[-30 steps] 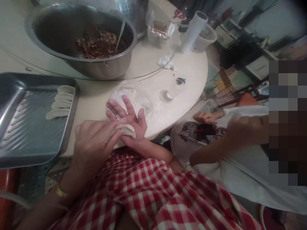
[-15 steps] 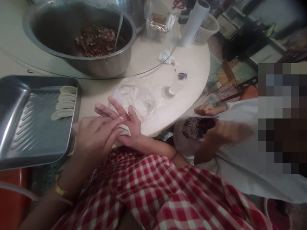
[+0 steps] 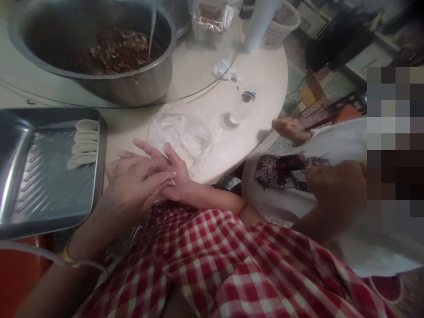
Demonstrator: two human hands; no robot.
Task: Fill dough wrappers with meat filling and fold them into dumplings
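Note:
My left hand (image 3: 132,179), fingers held together, lies across the palm of my right hand (image 3: 180,176). The right palm faces up, its thumb and fingers stretched out and whitened with flour. Between the two hands is a dumpling, now almost wholly covered by my left fingers. To the left, several folded dumplings (image 3: 84,145) lie in a row along the right side of a metal tray (image 3: 101,163). Just beyond my right hand, a crumpled clear plastic bag (image 3: 179,128) with white flour rests on the table (image 3: 228,148).
A large steel bowl (image 3: 132,88) of dark chopped filling stands behind the tray on a glass turntable (image 3: 195,84). A small bottle (image 3: 240,110), crumpled tissue (image 3: 225,70) and a white basket (image 3: 281,26) are on the right. Another person's hand (image 3: 289,129) is beyond the table edge.
My left hand has slid further over my right palm, covering the pale dough that showed before. The view has shifted slightly. The person at right has moved their arms.

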